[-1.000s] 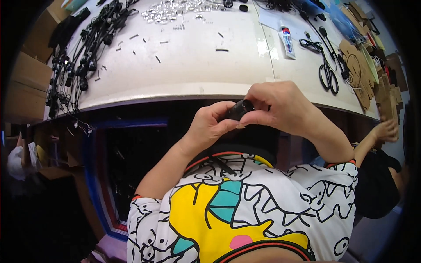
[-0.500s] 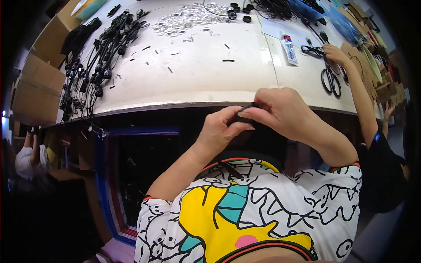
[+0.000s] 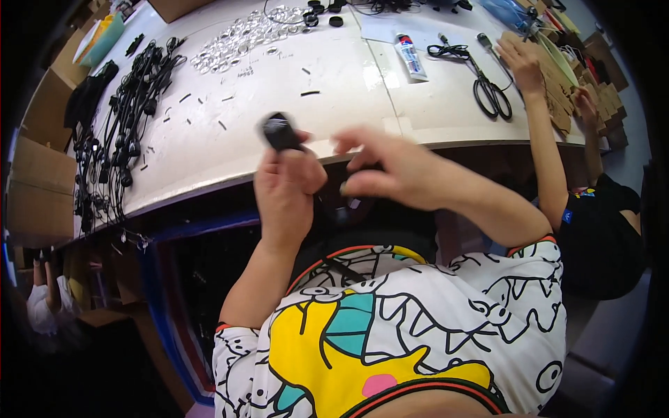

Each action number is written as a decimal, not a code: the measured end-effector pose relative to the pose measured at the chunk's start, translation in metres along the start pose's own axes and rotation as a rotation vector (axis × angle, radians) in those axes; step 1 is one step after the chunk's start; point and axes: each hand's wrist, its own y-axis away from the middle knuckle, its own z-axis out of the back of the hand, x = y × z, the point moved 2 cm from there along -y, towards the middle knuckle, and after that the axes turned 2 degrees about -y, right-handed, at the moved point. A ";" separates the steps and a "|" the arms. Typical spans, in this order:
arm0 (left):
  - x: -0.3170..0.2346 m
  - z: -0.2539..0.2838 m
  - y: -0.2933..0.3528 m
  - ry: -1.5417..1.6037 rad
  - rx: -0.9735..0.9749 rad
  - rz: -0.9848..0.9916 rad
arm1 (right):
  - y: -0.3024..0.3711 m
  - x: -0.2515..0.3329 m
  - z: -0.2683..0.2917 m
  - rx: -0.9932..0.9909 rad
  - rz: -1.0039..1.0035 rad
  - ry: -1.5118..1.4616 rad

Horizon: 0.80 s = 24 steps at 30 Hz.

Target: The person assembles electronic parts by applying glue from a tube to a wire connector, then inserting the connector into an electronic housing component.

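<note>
1. The left grip (image 3: 289,184) pinches a short black cylindrical piece (image 3: 280,132), thumb and fingers closed around its lower end; the piece juts up beyond the fingertips, tilted to the left, its far end blurred.
2. The right grip (image 3: 397,171) sits to the right of the left grip, apart from it and from the black piece, with thumb and fingers spread; I cannot tell whether anything small and dark lies between them.
3. Ahead of both grips stretches the off-white tabletop (image 3: 230,153), its near edge passing behind the hands.
4. Left of the left grip lie tangled black cables with dark fittings (image 3: 143,104).
5. Ahead of the left grip lie scattered short black strips (image 3: 309,93) and, farther off, many clear round discs (image 3: 240,42), with round black caps (image 3: 336,21) just beside them.
6. Ahead of the right grip lies a white tube with red and blue markings (image 3: 411,57); to its right are a coiled black cable (image 3: 448,51) and black-handled scissors (image 3: 479,76).
7. Farther right of the right grip, a co-worker's hand (image 3: 521,63) reaches over the tabletop.
</note>
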 end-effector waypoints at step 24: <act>0.012 0.049 -0.130 -1.877 0.578 -0.352 | -0.046 0.084 0.227 -1.005 0.412 -0.109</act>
